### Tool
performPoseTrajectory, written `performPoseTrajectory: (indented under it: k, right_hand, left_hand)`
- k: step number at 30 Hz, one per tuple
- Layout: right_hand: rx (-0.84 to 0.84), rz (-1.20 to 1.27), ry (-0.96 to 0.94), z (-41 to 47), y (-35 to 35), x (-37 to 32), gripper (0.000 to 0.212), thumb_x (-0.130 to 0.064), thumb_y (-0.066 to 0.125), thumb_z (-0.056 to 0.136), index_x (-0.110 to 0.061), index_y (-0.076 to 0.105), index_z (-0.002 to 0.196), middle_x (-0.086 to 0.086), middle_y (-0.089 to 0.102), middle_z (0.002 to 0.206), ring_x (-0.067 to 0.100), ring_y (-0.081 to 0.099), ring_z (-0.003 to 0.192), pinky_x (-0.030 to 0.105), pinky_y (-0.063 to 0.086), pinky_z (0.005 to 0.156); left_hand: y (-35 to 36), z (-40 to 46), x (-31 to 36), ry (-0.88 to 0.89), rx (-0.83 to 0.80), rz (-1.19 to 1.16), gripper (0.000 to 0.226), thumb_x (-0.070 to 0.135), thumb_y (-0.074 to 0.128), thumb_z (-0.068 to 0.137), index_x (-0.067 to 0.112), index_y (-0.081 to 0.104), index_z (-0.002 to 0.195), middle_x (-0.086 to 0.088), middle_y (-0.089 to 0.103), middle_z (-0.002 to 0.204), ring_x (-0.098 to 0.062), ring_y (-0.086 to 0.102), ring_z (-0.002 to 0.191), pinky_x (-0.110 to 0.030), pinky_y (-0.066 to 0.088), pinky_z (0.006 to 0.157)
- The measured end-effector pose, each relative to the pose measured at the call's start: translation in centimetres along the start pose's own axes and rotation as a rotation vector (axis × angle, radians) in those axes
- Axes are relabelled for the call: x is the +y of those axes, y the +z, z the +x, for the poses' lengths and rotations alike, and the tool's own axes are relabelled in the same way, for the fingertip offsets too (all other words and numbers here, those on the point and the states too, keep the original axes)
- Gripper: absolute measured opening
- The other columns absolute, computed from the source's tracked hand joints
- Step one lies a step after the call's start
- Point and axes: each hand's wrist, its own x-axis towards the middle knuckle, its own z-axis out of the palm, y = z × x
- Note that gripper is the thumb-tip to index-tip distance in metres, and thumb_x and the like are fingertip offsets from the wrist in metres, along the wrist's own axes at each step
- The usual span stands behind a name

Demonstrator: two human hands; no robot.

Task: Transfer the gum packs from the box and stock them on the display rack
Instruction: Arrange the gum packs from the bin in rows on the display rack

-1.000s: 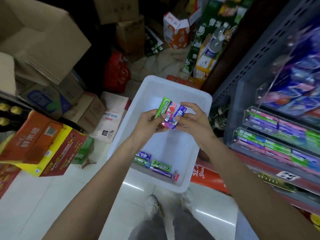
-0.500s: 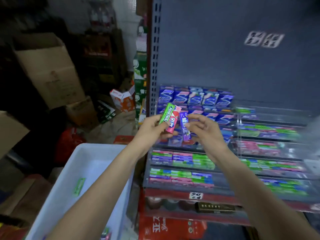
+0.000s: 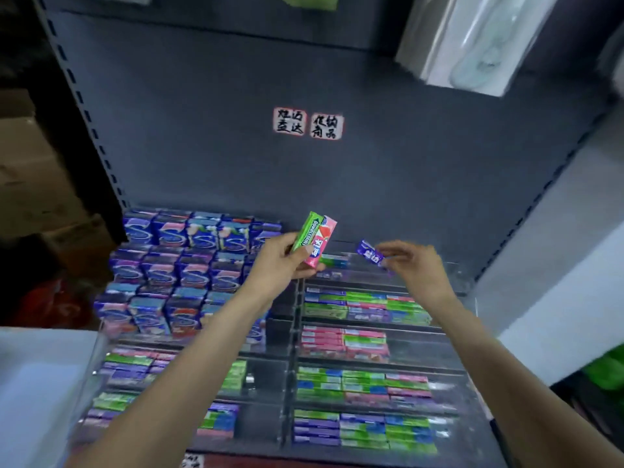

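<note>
My left hand (image 3: pixel 278 261) grips a green gum pack (image 3: pixel 308 231) and a pink gum pack (image 3: pixel 320 243) side by side, held upright over the display rack (image 3: pixel 293 332). My right hand (image 3: pixel 413 265) pinches a purple gum pack (image 3: pixel 370 252) by its end, above the top right tier of the rack. The clear tiered rack holds rows of green, pink and purple packs. A corner of the white box (image 3: pixel 37 383) shows at the lower left.
Stacked blue and purple cartons (image 3: pixel 189 261) fill the rack's upper left. Behind stands the grey shelf back panel (image 3: pixel 304 163) with two handwritten labels (image 3: pixel 309 123). Cardboard boxes (image 3: pixel 30 184) sit at the left. A clear packaged item (image 3: pixel 472 38) hangs at the upper right.
The view swung from the white box up to the rack. My hands parted: the right took the purple pack away to the right, the left kept the green and pink packs.
</note>
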Motion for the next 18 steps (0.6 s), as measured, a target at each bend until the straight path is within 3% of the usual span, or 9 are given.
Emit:
performPoseTrajectory:
  k: [3,8,13,18]
  right_hand:
    - [-0.043,-0.262,-0.117,1.5,-0.9,2.0,0.025,0.005,0.058,0.086,-0.007,0.071,0.104,0.005,0.068,0.101,0.007,0.056,0.085,0.007,0.038,0.075]
    - [-0.200,-0.430,-0.189,3.6,-0.9,3.7,0.026,0.000,0.057,0.088,-0.010,0.070,0.109,0.007,0.067,0.111,0.015,0.059,0.094,0.008,0.032,0.079]
    - [-0.421,-0.434,-0.165,4.6,-0.1,4.6,0.024,-0.008,0.059,0.090,-0.013,0.069,0.111,0.004,0.068,0.113,0.011,0.059,0.096,0.009,0.033,0.077]
    - [-0.470,-0.416,-0.152,4.6,0.5,4.9,0.029,-0.011,0.062,0.088,-0.014,0.066,0.116,0.001,0.066,0.116,0.009,0.057,0.101,0.011,0.035,0.081]
  left_hand:
    - [1.3,1.0,0.0,-0.006,0.036,0.034,0.017,0.007,0.049,0.096,0.006,0.057,0.112,-0.005,0.066,0.093,-0.010,0.070,0.068,-0.018,0.056,0.067]
    - [2.3,2.2,0.1,-0.010,0.099,0.096,0.016,0.008,0.049,0.096,0.006,0.058,0.110,-0.003,0.067,0.089,-0.010,0.071,0.071,-0.019,0.057,0.068]
    - [3.2,2.3,-0.2,-0.009,0.098,0.119,0.018,0.007,0.048,0.097,0.004,0.057,0.111,-0.005,0.066,0.090,-0.007,0.070,0.069,-0.018,0.057,0.069]
    - [3.2,2.2,-0.8,-0.031,0.102,0.139,0.020,0.006,0.047,0.097,0.002,0.057,0.114,-0.009,0.066,0.096,-0.009,0.070,0.070,-0.019,0.057,0.070]
